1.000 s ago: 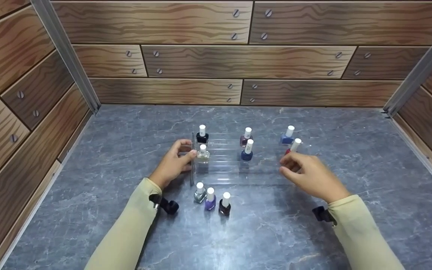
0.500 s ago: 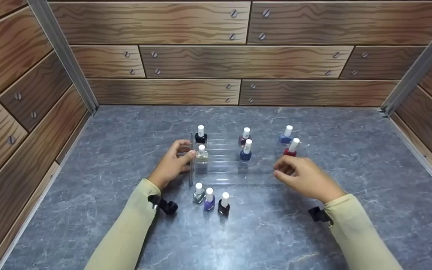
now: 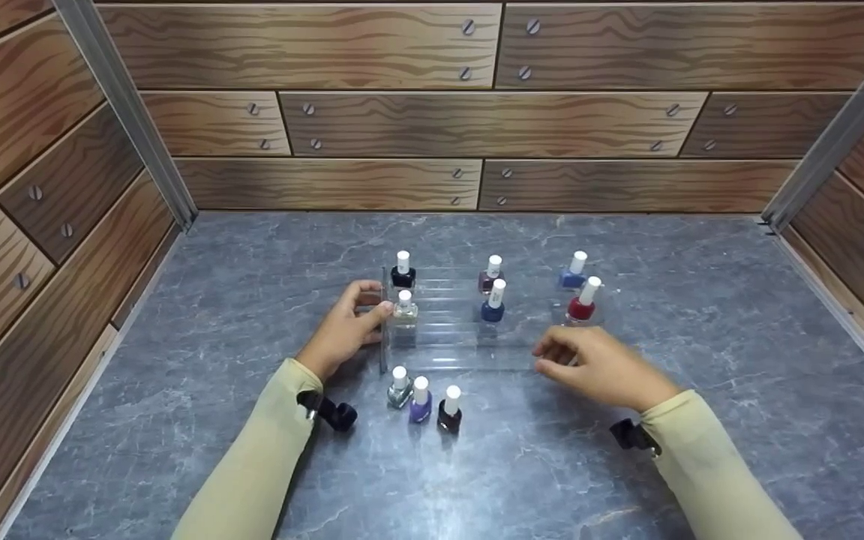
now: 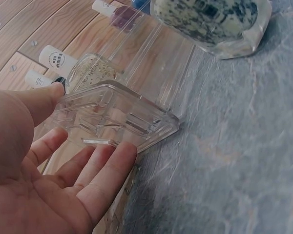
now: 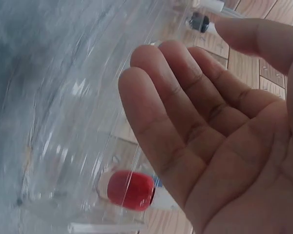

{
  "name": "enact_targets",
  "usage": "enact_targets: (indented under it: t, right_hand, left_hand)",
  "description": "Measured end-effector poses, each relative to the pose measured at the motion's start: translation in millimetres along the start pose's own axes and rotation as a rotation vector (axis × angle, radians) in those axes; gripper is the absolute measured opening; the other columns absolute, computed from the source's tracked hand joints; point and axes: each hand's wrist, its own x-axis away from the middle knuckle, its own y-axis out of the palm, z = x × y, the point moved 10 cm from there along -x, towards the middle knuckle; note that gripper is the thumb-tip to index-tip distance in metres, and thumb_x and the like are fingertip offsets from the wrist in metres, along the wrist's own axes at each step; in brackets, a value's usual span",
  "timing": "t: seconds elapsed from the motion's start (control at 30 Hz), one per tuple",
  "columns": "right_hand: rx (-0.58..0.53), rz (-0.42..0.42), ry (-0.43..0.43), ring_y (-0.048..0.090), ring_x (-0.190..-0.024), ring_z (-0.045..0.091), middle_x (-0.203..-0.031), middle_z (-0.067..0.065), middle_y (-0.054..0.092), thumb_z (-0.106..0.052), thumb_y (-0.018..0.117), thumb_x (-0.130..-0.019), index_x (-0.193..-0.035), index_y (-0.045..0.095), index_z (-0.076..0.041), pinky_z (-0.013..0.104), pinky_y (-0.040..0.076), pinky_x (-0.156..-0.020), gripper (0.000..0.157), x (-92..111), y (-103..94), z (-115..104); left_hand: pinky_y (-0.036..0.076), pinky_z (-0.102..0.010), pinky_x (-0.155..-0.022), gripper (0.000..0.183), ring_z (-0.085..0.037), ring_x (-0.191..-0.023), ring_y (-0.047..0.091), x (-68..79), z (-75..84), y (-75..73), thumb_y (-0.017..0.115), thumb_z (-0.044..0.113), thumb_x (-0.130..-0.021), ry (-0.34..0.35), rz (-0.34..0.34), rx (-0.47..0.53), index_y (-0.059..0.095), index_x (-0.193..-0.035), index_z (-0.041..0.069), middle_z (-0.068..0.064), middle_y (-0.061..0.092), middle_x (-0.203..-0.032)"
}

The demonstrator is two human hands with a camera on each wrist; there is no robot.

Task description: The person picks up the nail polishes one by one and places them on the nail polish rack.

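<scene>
A clear stepped display rack [image 3: 447, 361] stands mid-table with nail polish bottles on its tiers. My left hand [image 3: 340, 324] holds its left end panel [image 4: 122, 109], thumb at the upper edge and fingertips against the outside. Beside the thumb is a clear glitter nail polish [image 3: 405, 311]; a black one [image 3: 403, 276] stands behind. My right hand [image 3: 598, 366], fingers loosely bent and holding nothing, hovers over the rack's front right. Just behind it stands a red nail polish [image 3: 581, 306], also seen through the rack in the right wrist view. Dark blue [image 3: 493, 309], maroon [image 3: 490, 280] and lighter blue [image 3: 572, 277] bottles complete the upper tiers.
In front of the rack, a grey-green glitter bottle [image 3: 399, 391], a purple bottle [image 3: 420, 405] and a dark bottle [image 3: 449, 415] stand on the grey marbled table [image 3: 537, 480]. Wood-patterned walls [image 3: 477, 124] enclose the back and sides.
My right hand has drawn away from the red nail polish, toward the front and left, leaving the bottle standing on the rack. My left hand stays at the rack's end.
</scene>
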Motion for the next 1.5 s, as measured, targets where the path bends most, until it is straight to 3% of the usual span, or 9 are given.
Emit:
enact_targets:
  t: [0.23, 0.47, 0.7, 0.9, 1.13, 1.5]
  right_hand:
    - [-0.048, -0.075, -0.067, 0.065, -0.088, 0.011, -0.096, -0.007, 0.07, -0.023, 0.071, -0.098, -0.113, 0.07, -0.006, 0.028, 0.06, -0.08, 0.022, 1.1, 19.0, -12.9]
    - [-0.038, -0.164, -0.179, 0.067, -0.093, 0.013, -0.102, -0.001, 0.071, -0.017, 0.073, -0.096, -0.113, 0.069, -0.006, 0.029, 0.061, -0.084, 0.021, -2.9, 61.7, -36.5]
    - [-0.028, -0.2, -0.199, 0.067, -0.109, 0.023, -0.121, 0.008, 0.068, -0.02, 0.074, -0.096, -0.128, 0.063, -0.007, 0.038, 0.061, -0.094, 0.036, -5.0, 72.5, -60.1]
    - [0.057, -0.133, -0.161, 0.066, -0.112, 0.023, -0.129, 0.007, 0.066, -0.026, 0.073, -0.096, -0.143, 0.054, -0.006, 0.044, 0.059, -0.098, 0.055, -10.7, 81.4, -77.6]
    - [0.079, -0.105, -0.206, 0.064, -0.116, 0.021, -0.126, 0.001, 0.067, -0.027, 0.07, -0.099, -0.132, 0.062, -0.013, 0.048, 0.056, -0.102, 0.037, -12.3, 90.5, -90.2]
    - [0.106, -0.093, -0.221, 0.065, -0.114, 0.024, -0.127, 0.003, 0.065, -0.027, 0.069, -0.099, -0.13, 0.066, -0.015, 0.05, 0.055, -0.103, 0.033, -8.9, 94.0, -86.8]
  left_hand:
    - [0.061, -0.047, -0.094, 0.044, -0.034, -0.117, 0.061, -1.3, 1.0, 3.9, 0.066, 0.018, -0.102, -0.006, 0.0, 0.003, 0.048, -0.141, 0.008, -0.021, 0.052, -0.139]
    - [0.061, -0.046, -0.095, 0.043, -0.034, -0.118, 0.061, 2.7, -4.3, 0.6, 0.066, 0.02, -0.103, -0.025, 0.0, -0.008, 0.049, -0.141, 0.01, -0.019, 0.052, -0.14]
    - [0.061, -0.045, -0.096, 0.043, -0.035, -0.119, 0.061, 1.7, -1.6, -2.3, 0.066, 0.019, -0.103, -0.036, -0.002, -0.003, 0.049, -0.142, 0.011, -0.019, 0.052, -0.14]
    - [0.061, -0.044, -0.096, 0.045, -0.034, -0.12, 0.059, 1.0, -1.0, -6.9, 0.067, 0.02, -0.102, -0.043, 0.003, 0.003, 0.048, -0.143, 0.011, -0.018, 0.051, -0.143]
    - [0.061, -0.042, -0.095, 0.046, -0.034, -0.12, 0.06, -1.0, -0.4, -5.8, 0.067, 0.021, -0.102, -0.042, 0.001, 0.007, 0.048, -0.142, 0.011, -0.017, 0.052, -0.142]
    - [0.061, -0.043, -0.096, 0.046, -0.036, -0.12, 0.06, 2.1, -1.3, -1.4, 0.068, 0.02, -0.101, -0.043, -0.001, 0.019, 0.049, -0.142, 0.01, -0.018, 0.052, -0.142]
